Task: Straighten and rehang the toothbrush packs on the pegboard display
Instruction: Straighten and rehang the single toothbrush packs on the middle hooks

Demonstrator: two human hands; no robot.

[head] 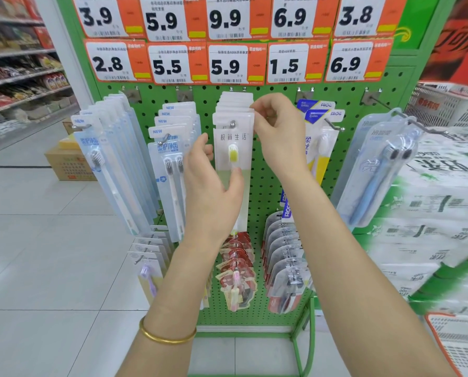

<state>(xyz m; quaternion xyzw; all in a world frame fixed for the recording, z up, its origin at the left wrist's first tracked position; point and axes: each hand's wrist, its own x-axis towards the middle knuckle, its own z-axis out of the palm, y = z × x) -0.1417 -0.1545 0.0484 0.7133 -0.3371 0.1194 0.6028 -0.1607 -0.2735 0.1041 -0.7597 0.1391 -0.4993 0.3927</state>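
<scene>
Pack hangs pegged (left hand grips side, right hand pinches top).

The left hand and right hand are bare, as are both forearms down to the frame's bottom edge. A smooth gold bangle rings the left wrist, lower left of centre.

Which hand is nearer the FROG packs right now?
Right. The right hand pinches the top corner of the yellow-bristle packs, just beside the FROG packs; the left hand grips the front pack lower down, on their far side.
</scene>
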